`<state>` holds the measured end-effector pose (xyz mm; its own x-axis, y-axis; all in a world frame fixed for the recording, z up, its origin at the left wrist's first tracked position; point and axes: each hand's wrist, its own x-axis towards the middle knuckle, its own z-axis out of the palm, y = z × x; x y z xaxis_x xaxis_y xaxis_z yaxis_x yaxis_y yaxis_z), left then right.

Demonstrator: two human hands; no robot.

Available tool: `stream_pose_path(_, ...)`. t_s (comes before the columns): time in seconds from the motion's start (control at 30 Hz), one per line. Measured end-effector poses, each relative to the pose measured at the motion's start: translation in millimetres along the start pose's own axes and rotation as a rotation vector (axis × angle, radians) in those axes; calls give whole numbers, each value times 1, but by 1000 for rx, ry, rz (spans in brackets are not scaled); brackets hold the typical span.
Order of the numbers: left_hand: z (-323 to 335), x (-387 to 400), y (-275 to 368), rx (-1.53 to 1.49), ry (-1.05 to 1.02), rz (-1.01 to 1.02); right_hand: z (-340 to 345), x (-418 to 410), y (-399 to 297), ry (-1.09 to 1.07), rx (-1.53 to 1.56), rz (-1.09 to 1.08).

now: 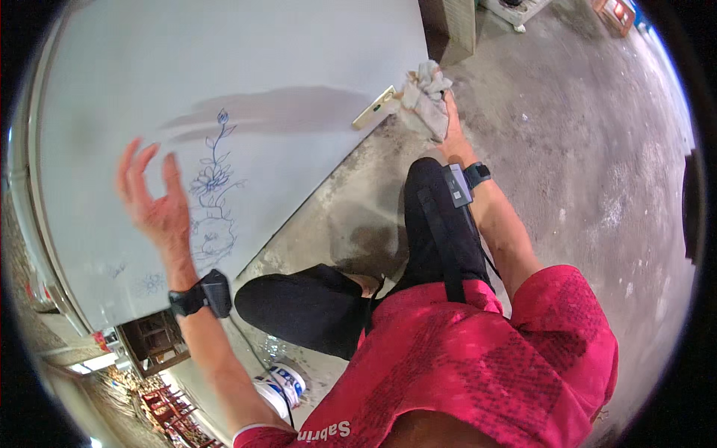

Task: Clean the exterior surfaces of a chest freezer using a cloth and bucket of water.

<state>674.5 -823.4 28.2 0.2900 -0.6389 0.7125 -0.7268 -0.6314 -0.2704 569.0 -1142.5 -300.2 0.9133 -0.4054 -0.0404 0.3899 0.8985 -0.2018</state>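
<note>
A large white panel (291, 185) fills the upper left of the head view, with a blue line drawing of flowers (212, 180) on its surface. Near the drawing, my left hand (159, 196) is raised in front of the panel, fingers spread and curled, holding nothing. My right hand (455, 131) grips a crumpled pale cloth (424, 101) just off the panel's right edge; the cloth hides part of the fingers. Beside the cloth, a gold-coloured phone-like object (374, 108) lies against the panel's edge. Both wrists wear dark bands.
Concrete floor (588, 140) spreads to the right. A white bucket (287, 381) with a blue pattern stands at the lower left, a dark cable passing it. A dark wooden frame (154, 341) is below the panel. A pale upright post (459, 25) stands behind its top right corner.
</note>
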Motion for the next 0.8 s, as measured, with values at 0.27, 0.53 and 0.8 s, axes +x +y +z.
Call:
stream_pose_path(0.27,-2,34,-95,441,186,529,-122,57,6,539,-260,-94)
stream_pose_path(0.53,2,33,-101,476,126,556,-117,96,89,909,-447,-182)
stream_pose_path(0.8,4,36,-108,492,117,597,-99,52,206,978,-328,26)
